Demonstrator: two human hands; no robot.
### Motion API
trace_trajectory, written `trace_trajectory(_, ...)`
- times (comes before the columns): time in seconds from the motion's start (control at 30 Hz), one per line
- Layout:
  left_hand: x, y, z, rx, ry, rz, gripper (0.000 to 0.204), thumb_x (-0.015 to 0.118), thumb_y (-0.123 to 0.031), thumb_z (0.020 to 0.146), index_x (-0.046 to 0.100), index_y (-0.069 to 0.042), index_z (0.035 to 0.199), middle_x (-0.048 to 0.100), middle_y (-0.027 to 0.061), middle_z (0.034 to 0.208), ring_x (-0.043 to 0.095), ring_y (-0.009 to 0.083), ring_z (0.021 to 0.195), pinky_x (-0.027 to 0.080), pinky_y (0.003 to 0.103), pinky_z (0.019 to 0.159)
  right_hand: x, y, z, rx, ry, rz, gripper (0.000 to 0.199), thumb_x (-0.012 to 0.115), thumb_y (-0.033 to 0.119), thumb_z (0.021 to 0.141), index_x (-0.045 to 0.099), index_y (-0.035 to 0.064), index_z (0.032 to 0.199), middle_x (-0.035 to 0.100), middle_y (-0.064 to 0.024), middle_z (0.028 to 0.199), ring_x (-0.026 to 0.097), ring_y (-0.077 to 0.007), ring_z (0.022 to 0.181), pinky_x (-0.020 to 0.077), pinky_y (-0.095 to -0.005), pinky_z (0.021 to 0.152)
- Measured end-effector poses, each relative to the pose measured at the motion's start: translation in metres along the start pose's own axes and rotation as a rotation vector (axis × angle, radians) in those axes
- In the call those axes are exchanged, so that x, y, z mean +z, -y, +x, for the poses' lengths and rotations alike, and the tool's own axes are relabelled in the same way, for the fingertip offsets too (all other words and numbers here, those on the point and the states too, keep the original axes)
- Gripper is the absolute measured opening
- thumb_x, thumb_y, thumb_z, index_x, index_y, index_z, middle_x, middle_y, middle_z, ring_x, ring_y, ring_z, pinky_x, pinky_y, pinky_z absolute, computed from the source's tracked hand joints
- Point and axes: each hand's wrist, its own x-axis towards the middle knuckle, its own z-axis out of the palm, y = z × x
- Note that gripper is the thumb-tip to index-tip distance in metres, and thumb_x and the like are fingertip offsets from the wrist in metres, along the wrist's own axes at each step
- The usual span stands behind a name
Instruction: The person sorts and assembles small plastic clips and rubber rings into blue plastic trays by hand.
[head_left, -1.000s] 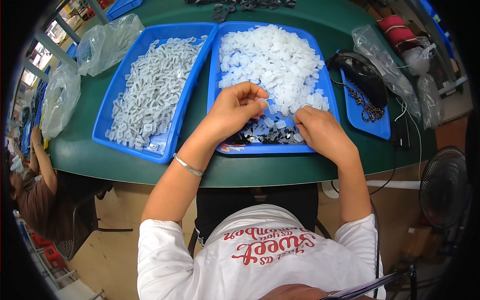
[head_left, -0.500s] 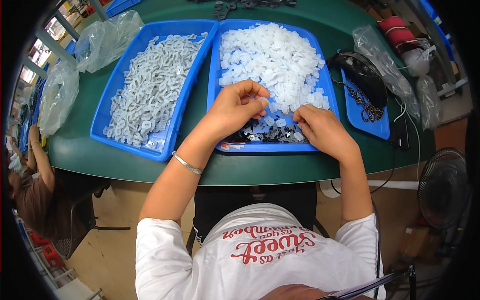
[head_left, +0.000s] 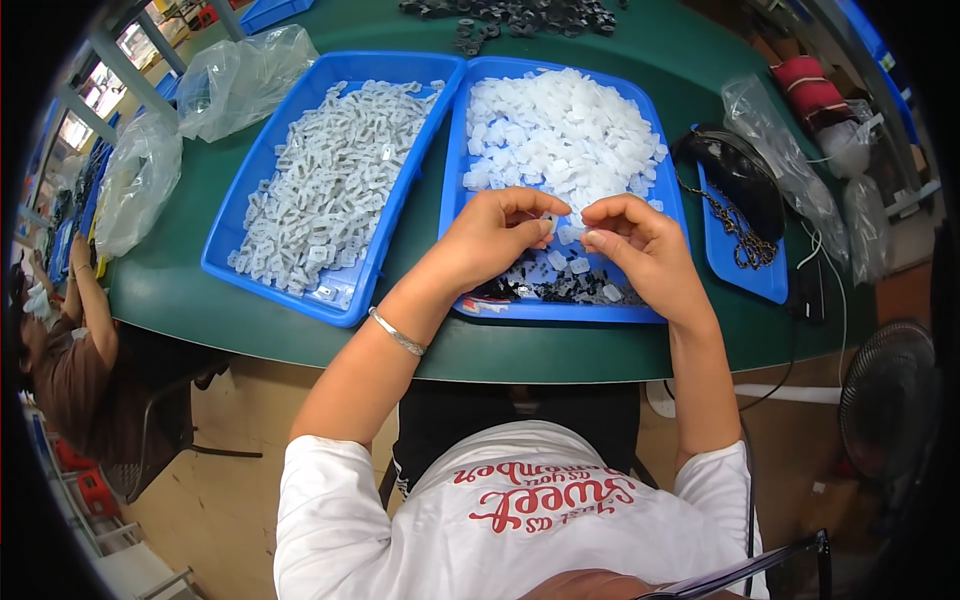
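My left hand (head_left: 495, 237) and my right hand (head_left: 638, 245) meet over the near end of the right blue tray (head_left: 455, 210). Their fingertips pinch a small translucent white plastic piece (head_left: 568, 232) between them. The tray holds a heap of white plastic pieces (head_left: 560, 140) at its far end and small black parts (head_left: 545, 288) at its near end, under my hands. Beside it on the left, a second blue tray (head_left: 245, 230) is filled with greyish-white assembled pieces (head_left: 330, 185). A silver bracelet (head_left: 397, 333) sits on my left wrist.
The trays rest on a green round table (head_left: 200, 320). A smaller blue tray (head_left: 745, 270) with a chain and a black object lies to the right. Clear plastic bags (head_left: 240, 80) lie at the left and right. Black parts (head_left: 520, 15) sit at the far edge. Another person (head_left: 70, 340) sits on the left; a fan (head_left: 885, 400) stands on the right.
My right hand has lifted from the tray's near end and come up to my left hand; both now pinch one white piece together.
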Motion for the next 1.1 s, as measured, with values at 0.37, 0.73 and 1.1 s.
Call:
trace_trajectory(0.37, 0.000, -0.002, 0.002, -0.049, 0.009, -0.088, 0.018, 0.061, -0.005, 0.094, 0.062, 0.002, 0.111, 0.065, 0.0048, 0.099, 0.062, 0.0097, 0.087, 0.052, 0.024, 0.079, 0.007, -0.011, 0.016, -0.075, -0.027, 0.025, 0.017, 0.065, 0.000, 0.091, 0.065, -0.0035, 0.108, 0.063, -0.0056, 0.099, 0.064, -0.0104, 0.091, 0.0526, -0.0242, 0.081)
trace_trajectory(0.73, -0.002, 0.003, 0.004, 0.025, -0.096, 0.014, 0.021, 0.064, -0.003, 0.091, 0.062, 0.004, 0.111, 0.065, 0.0064, 0.099, 0.063, 0.0096, 0.085, 0.053, 0.024, 0.077, 0.018, -0.007, 0.016, 0.078, 0.022, 0.068, 0.016, 0.066, 0.003, 0.091, 0.063, -0.0017, 0.107, 0.064, -0.0028, 0.094, 0.059, -0.0071, 0.084, 0.0502, -0.0216, 0.077)
trace_trajectory(1.1, 0.000, -0.003, 0.002, 0.022, -0.070, -0.006, 0.020, 0.063, -0.002, 0.091, 0.064, 0.005, 0.110, 0.067, 0.0080, 0.096, 0.067, 0.0123, 0.087, 0.056, 0.025, 0.080, 0.011, -0.017, 0.023, 0.153, -0.009, 0.153, 0.017, 0.067, 0.002, 0.090, 0.058, -0.0014, 0.103, 0.064, -0.0055, 0.088, 0.064, -0.0088, 0.078, 0.0548, -0.0229, 0.070)
